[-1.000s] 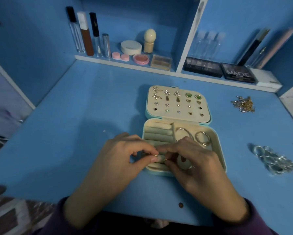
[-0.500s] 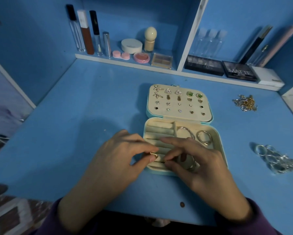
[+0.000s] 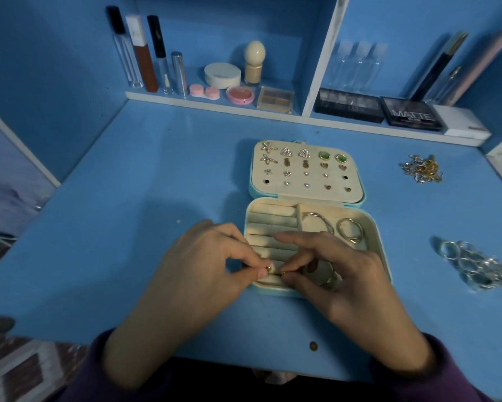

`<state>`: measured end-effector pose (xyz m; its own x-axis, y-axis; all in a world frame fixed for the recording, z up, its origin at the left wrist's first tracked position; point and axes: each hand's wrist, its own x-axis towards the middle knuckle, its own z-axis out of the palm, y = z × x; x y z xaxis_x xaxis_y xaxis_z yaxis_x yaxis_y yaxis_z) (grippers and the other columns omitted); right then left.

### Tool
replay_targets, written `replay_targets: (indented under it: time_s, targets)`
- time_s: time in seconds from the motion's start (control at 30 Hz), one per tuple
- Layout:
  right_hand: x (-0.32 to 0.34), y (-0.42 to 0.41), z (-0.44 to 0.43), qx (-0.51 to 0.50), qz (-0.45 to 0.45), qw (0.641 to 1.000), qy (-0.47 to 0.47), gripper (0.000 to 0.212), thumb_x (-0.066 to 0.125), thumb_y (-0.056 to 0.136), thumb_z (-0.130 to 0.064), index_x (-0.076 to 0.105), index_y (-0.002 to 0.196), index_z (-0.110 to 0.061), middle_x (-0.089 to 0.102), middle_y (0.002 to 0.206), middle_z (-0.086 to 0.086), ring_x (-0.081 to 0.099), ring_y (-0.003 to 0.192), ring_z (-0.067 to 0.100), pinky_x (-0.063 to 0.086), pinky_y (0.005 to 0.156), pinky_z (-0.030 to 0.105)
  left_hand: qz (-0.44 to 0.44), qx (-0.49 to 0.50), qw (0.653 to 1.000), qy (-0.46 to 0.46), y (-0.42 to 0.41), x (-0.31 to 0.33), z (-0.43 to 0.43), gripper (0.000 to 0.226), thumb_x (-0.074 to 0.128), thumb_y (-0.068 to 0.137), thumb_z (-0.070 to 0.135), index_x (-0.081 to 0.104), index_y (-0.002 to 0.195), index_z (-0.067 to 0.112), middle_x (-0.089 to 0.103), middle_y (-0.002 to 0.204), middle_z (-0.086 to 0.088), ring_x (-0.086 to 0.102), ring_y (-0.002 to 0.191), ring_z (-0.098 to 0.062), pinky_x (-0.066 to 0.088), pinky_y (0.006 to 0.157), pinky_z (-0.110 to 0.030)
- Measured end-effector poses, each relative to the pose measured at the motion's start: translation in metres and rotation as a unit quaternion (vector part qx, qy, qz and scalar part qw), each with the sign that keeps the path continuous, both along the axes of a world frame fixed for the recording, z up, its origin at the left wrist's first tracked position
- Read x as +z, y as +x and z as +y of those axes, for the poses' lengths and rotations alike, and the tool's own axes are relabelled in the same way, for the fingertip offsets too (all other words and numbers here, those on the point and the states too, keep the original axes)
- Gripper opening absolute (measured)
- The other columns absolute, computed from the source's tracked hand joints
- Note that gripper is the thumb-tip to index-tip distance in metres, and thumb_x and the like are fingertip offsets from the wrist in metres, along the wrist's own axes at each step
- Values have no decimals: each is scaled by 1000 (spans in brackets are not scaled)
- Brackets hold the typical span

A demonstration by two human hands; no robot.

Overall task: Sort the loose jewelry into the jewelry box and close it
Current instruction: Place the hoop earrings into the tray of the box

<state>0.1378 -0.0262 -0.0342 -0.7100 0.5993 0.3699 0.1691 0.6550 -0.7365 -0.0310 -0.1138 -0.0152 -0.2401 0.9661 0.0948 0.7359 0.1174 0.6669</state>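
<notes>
The open jewelry box (image 3: pixel 381 242) lies on the blue desk (image 3: pixel 128 198), its lid (image 3: pixel 331 193) flat behind it and studded with earrings. A small gold piece (image 3: pixel 269 268) sits over the front ring rolls in the box's left compartment, caught between both hands. The left hand (image 3: pixel 206 265) pinches it with thumb and forefinger tips closed together. The right hand (image 3: pixel 351 282) nips its other side with the thumb, while the forefinger stretches forward over the rolls. 2 hoops (image 3: pixel 349 231) lie in the right compartment. Loose silver rings (image 3: pixel 473 265) and a chain heap (image 3: pixel 422 168) lie well apart, to the right.
</notes>
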Motion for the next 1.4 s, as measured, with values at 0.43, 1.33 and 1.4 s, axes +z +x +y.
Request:
replay_targets:
  time_s: [0.43,1.33,1.4]
  targets:
    - [2,0,2,8,-1,1000,-4,49,70,75,-9,61,119,-31,65,82,-17,60,81,4,41,80,8,94,-83,988,-89,-4,22,10,13,60,87,42,71,94,42,59,79,21,41,80,6,37,77,-20]
    - [3,40,47,-290,-90,952,50,32,72,80,-15,66,111,-20,56,99,-3,55,74,10,39,64,9,-221,124,966,45,-4,-15,13,35,58,92,14,60,126,21,65,103,18,60,82,17,40,72,1]
    - [-1,42,50,-288,-96,953,9,30,72,80,-12,68,109,-16,60,90,0,57,75,3,42,63,7,-227,121,965,45,0,-16,16,37,59,91,8,60,126,21,66,98,20,62,83,15,42,71,1]
